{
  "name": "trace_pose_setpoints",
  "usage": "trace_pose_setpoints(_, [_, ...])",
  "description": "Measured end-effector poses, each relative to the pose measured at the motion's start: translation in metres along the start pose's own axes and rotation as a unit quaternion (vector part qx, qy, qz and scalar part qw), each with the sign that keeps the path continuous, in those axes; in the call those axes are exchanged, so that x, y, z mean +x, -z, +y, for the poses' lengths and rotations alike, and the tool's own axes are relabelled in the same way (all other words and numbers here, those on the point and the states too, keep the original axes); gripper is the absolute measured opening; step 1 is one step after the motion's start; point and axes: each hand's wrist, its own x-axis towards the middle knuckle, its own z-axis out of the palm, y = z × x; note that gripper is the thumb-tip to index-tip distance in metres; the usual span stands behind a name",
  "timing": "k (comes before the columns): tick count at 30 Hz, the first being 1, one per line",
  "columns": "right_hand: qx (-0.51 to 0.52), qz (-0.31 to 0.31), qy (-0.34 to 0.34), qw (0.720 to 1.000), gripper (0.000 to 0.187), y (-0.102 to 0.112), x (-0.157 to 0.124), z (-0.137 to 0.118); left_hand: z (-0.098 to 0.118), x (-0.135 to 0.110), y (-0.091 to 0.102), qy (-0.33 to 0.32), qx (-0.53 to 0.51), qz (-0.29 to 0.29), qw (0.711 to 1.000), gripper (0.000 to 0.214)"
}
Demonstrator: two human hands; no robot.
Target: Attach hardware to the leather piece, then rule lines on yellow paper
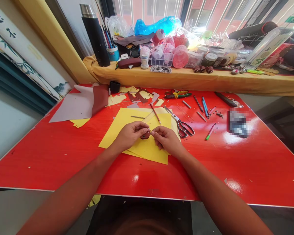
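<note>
My left hand (132, 134) is closed round a small dark red leather piece (144, 135) with a dark dot on it. From the other side, my right hand (163, 138) pinches at the piece's right edge; whatever sits between its fingertips is too small to name. Both hands are just above yellow paper sheets (152, 155) lying on the red table. A pencil (155, 114) and a clear ruler (149, 117) lie on the paper beyond my fingers. Scissors (181, 123) rest to the right of the sheets, beside my right hand.
Leather sheets (75, 102) lie at the left, with paper and leather scraps (139, 95) at the back. Pliers (177, 94), pens (205, 106) and small metal bits (220, 114) are on the right. A crowded sill (186, 78) holds a black flask (94, 39) and supplies.
</note>
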Motion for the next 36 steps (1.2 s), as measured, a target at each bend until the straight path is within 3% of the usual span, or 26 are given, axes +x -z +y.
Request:
trace_pose_setpoints(17, [-0.014,-0.005,0.012,1.000,0.041,-0.001,0.000,0.002,-0.003,-0.002,-0.006,-0.015,-0.001,0.020,1.000,0.049])
trace_pose_setpoints(28, [-0.022,0.002,0.015,1.000,0.041,-0.002,0.001,0.007,0.001,-0.009,-0.014,-0.067,0.106,0.055,0.991,0.036])
trace_pose_setpoints(36, [-0.022,-0.005,0.019,1.000,0.033,-0.002,0.002,0.008,0.002,-0.012,-0.014,-0.136,0.246,0.046,0.959,0.021])
